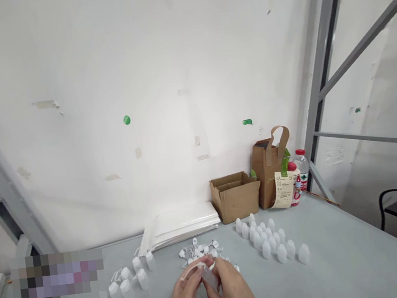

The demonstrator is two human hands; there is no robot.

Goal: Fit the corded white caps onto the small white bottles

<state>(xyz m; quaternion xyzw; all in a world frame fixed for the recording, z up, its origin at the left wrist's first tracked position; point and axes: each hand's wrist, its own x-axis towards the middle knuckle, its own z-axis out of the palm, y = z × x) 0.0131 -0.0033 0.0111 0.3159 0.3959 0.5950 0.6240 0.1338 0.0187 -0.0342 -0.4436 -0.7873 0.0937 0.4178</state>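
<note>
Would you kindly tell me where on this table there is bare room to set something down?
Bare grey table lies right of the white bottle rows and in a strip behind the loose caps, before the white packets. It is crowded around the left hand and right hand, and among the capped bottles at left.

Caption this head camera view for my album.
The left hand and right hand hold a translucent plastic bottle near loose white plastic caps.

Milky-white bottles (281,253) (almost translucent), brown cardboard box (236,199).
</note>
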